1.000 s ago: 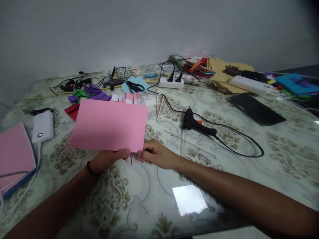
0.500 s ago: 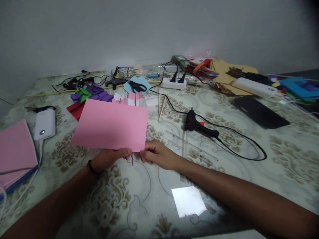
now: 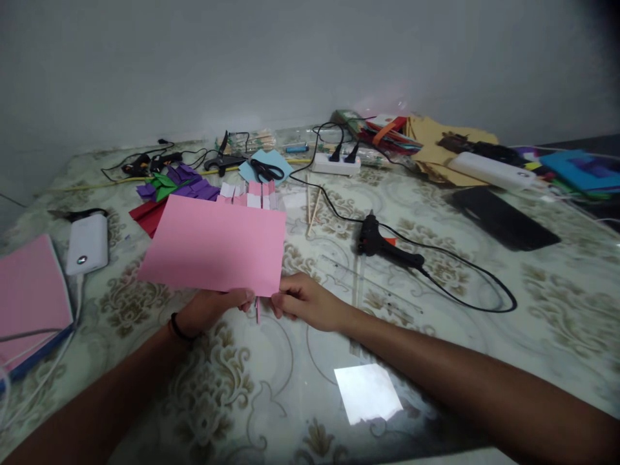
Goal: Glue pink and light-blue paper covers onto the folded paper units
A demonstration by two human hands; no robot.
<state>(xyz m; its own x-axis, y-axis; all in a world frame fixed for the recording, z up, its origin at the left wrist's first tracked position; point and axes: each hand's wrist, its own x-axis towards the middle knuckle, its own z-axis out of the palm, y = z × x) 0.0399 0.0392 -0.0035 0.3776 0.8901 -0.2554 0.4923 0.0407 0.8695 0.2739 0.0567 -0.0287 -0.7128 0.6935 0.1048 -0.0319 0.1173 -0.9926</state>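
Observation:
A flat sheet of pink paper (image 3: 217, 242) is held up over the table, tilted toward me. At its lower edge my left hand (image 3: 225, 307) is closed, thumb on top and the other fingers hidden beneath. My right hand (image 3: 300, 300) pinches the lower right corner of the same sheet. Between the two hands a narrow pink paper strip (image 3: 258, 311) hangs below the edge; what it joins is hidden. Just behind the sheet lie folded pink and white paper pieces (image 3: 254, 194).
A black glue gun (image 3: 387, 244) lies to the right beside a clear ruler (image 3: 372, 284). Behind are scissors (image 3: 266, 170), purple folded papers (image 3: 198, 187) and a power strip (image 3: 336, 165). A white power bank (image 3: 88, 244) and a pink paper stack (image 3: 33, 290) are on the left.

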